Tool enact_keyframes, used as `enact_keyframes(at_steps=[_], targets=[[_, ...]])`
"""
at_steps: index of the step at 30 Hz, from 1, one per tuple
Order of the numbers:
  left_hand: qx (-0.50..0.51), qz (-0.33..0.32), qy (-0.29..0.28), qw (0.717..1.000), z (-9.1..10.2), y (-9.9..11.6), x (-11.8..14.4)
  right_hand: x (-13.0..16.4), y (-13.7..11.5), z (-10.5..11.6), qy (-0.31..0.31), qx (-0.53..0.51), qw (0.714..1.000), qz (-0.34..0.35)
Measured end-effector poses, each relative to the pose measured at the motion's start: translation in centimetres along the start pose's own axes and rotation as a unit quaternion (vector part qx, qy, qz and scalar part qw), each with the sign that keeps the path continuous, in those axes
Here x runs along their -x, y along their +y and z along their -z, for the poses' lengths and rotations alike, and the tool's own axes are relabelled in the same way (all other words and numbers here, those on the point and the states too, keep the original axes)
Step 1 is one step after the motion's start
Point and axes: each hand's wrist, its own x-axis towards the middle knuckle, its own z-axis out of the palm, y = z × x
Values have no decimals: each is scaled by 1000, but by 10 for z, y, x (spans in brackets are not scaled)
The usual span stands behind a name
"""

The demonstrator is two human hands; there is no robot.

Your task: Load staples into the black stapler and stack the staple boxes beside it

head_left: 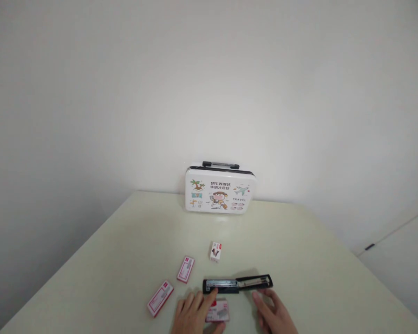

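A black stapler [221, 284] lies opened out on the table, its metal staple channel to the left and its hinged top to the right. My left hand [191, 315] has its fingers stretched out, the index fingertip at the channel's near edge. Between that index finger and the thumb lies a pink and white staple box [218, 311], partly covered by the hand. My right hand [274, 314] is at the near edge of the stapler's top, its curled fingers against it and its thumb in front.
Two more pink and white boxes [160, 298] [186, 269] lie to the left. A small white box [215, 251] with a dark picture stands beyond the stapler. At the table's [153, 222] back, a white cartoon-printed case [219, 190] with a black handle leans near the wall.
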Motion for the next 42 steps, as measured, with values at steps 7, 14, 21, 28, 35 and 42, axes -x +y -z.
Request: enact_keyframes(at_steps=[7,14,21,28,35,42], targets=[[67,20,-20,997,26,10,0,-29,-55,8,-101,31,980,167],[86,50,-44,994,39,22,3,-14,-78,-52,-166,240,921,259],[86,61,-28,994,50,16,22,-5,-69,-51,-185,275,907,261],[14,202,103,974,64,-25,45,-9,-33,-35,-101,250,934,236],[98,161,40,981,70,-47,25,4,-24,-40,-78,261,939,212],[103,144,23,984,56,-24,-7,5,-30,-36,61,296,927,222]])
